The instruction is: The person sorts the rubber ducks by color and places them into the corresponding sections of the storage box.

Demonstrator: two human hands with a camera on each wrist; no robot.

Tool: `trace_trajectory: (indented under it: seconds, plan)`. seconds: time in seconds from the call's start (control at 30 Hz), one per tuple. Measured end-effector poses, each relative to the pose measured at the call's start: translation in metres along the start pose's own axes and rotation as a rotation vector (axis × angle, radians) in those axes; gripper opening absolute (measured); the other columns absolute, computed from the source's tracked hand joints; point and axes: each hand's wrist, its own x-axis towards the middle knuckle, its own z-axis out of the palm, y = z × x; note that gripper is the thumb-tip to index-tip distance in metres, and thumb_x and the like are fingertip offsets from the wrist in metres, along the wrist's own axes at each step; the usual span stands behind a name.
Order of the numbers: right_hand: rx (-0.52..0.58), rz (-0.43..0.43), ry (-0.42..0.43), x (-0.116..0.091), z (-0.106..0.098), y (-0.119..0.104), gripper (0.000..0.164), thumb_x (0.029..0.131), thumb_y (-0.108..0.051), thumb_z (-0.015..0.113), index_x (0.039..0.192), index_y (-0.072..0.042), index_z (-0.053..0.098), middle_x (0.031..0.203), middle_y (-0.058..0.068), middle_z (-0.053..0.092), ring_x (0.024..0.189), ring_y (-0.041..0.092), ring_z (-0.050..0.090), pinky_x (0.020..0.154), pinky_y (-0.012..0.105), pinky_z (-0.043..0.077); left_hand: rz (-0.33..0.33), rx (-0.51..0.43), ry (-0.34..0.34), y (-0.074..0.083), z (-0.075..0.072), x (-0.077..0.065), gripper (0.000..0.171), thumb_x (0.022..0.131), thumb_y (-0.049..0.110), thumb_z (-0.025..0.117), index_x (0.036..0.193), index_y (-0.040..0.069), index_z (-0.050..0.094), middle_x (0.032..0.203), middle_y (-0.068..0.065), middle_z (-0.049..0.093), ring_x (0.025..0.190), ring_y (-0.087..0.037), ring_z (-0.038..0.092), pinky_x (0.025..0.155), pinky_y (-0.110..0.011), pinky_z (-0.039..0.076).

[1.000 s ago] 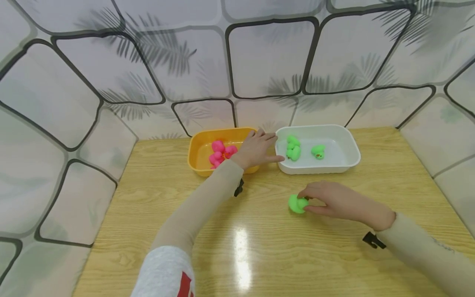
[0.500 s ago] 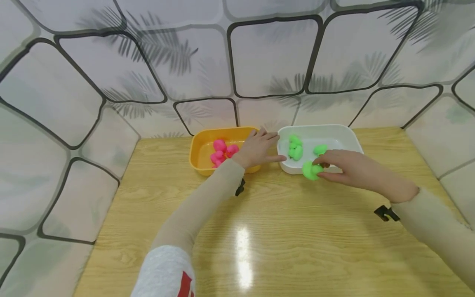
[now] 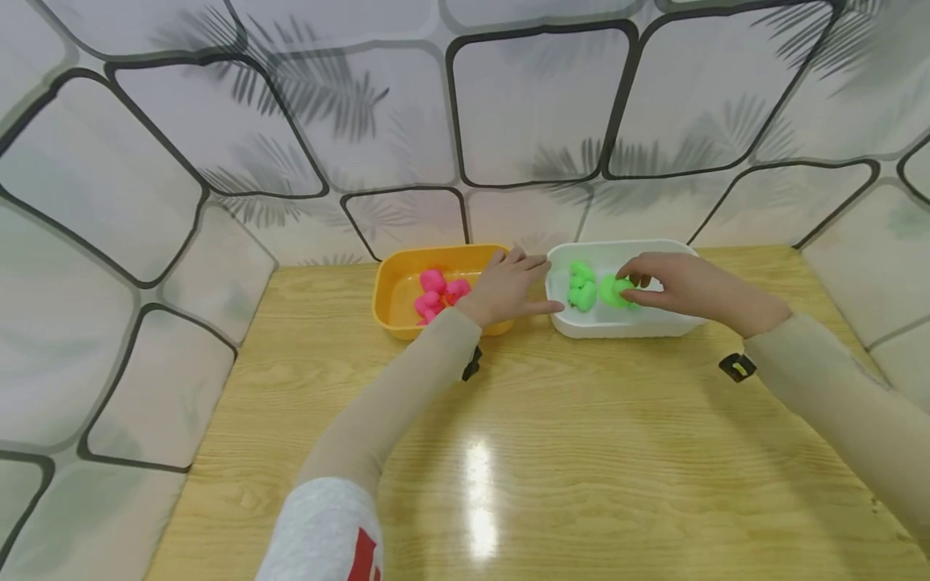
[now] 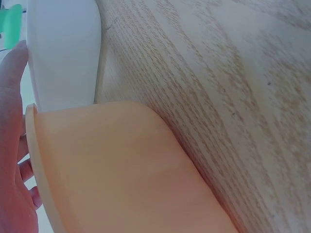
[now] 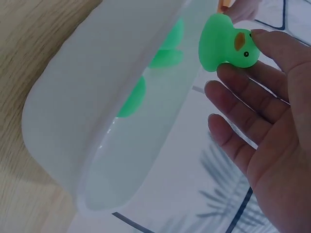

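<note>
My right hand [image 3: 686, 288] pinches a green rubber duck [image 5: 226, 46] by its head between thumb and fingers, above the white tray [image 3: 625, 329]. Seen from the right wrist, the duck has an orange beak and is apart from the tray floor. Other green ducks [image 3: 582, 286] lie at the tray's left end. My left hand [image 3: 506, 289] stretches over the right end of the orange tray [image 3: 395, 327], fingers spread. Its fingertips and thumb reach the white tray's left rim. Several pink ducks [image 3: 430, 303] lie in the orange tray, partly hidden by the left arm.
Both trays stand side by side at the back of the wooden table [image 3: 581, 452]. A patterned cloth wall [image 3: 538, 105] rises close behind them and along both sides.
My right hand has carried the green duck from low over the table, past the tray's front edge, to above the white tray. My left hand has stayed in place.
</note>
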Motion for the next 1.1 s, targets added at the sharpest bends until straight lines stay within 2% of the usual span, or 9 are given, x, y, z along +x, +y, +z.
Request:
trace_trajectory:
  seconds: [0.23,0.47,0.6,0.73,0.9,1.1]
  plan:
    - [0.027,0.06,-0.077,-0.002,0.011,0.014,0.024,0.097,-0.013,0.075,0.118,-0.002,0.071,0.093,-0.002,0.072,0.084,0.017,0.068,0.073,0.04,0.055,0.011,-0.007,-0.011,0.004,0.0,0.001,0.089,0.095,0.079,0.045,0.161,0.019,0.042,0.165,0.004,0.04,0.135,-0.019,0.041,0.105,-0.037,0.033]
    - [0.031,0.107,-0.063,-0.021,0.015,0.015,0.022,0.1,-0.017,0.072,0.117,-0.004,0.072,0.097,-0.002,0.071,0.088,0.016,0.066,0.077,0.041,0.055,0.015,0.002,-0.015,0.008,-0.001,0.003,0.089,0.096,0.079,0.044,0.161,0.019,0.041,0.166,0.003,0.039,0.137,-0.02,0.04,0.109,-0.039,0.032]
    - [0.039,0.161,-0.055,-0.035,0.017,0.014,0.021,0.102,-0.019,0.069,0.118,-0.006,0.072,0.1,-0.002,0.07,0.091,0.016,0.066,0.078,0.041,0.054,0.022,0.015,-0.014,0.009,-0.001,0.002,0.089,0.097,0.079,0.043,0.162,0.018,0.039,0.166,0.002,0.039,0.138,-0.021,0.04,0.11,-0.04,0.032]
    - [0.025,0.202,-0.007,-0.048,0.022,0.013,0.021,0.102,-0.018,0.069,0.118,-0.006,0.072,0.105,0.003,0.071,0.094,0.022,0.067,0.079,0.046,0.055,0.024,0.034,-0.001,0.01,-0.001,0.0,0.088,0.098,0.078,0.041,0.162,0.018,0.039,0.165,0.001,0.04,0.139,-0.021,0.041,0.11,-0.038,0.032]
    - [-0.012,0.212,0.098,-0.059,0.031,0.009,0.021,0.099,-0.014,0.071,0.117,-0.003,0.072,0.106,0.009,0.072,0.096,0.03,0.069,0.081,0.053,0.055,0.018,0.025,0.015,0.011,0.0,-0.005,0.08,0.102,0.073,0.039,0.162,0.019,0.039,0.165,-0.001,0.039,0.146,-0.024,0.037,0.115,-0.041,0.031]
    - [-0.025,0.162,0.201,-0.069,0.039,0.002,0.022,0.097,-0.009,0.072,0.117,-0.001,0.071,0.107,0.014,0.073,0.098,0.035,0.068,0.084,0.056,0.052,0.022,-0.051,0.065,0.01,0.002,-0.015,0.072,0.106,0.066,0.039,0.161,0.02,0.041,0.165,-0.004,0.039,0.149,-0.026,0.035,0.119,-0.047,0.029]
